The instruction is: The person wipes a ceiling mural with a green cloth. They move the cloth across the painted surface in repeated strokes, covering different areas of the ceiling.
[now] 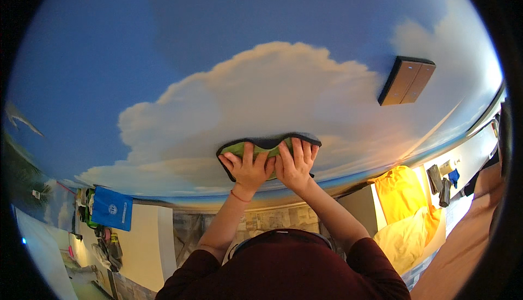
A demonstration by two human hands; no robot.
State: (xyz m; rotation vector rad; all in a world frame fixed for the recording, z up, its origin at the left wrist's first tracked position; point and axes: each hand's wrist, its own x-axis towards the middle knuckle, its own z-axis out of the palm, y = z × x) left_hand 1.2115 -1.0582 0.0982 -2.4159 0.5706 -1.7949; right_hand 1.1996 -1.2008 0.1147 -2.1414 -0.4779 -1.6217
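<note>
A green fabric piece with black edging (263,151) lies before me on a wide surface printed with sky and clouds (261,91). Its far edge waves up and down, with a dip in the middle. Spread over its left part are the fingers of my left hand (248,172), which has a thin red cord at the wrist. My right hand (295,168) rests on the right part, several fingertips near the black edge. Both palms face down and the thumbs are close together. The fabric's underside is hidden, and neither hand visibly closes around it.
A brown box (412,81) with dark sides sits at the far right of the printed surface. Beyond the near left edge hangs a blue bag (112,209) beside a pale cabinet (141,242). Yellow fabric (402,198) hangs at the near right, with grey cloths (444,191) beyond.
</note>
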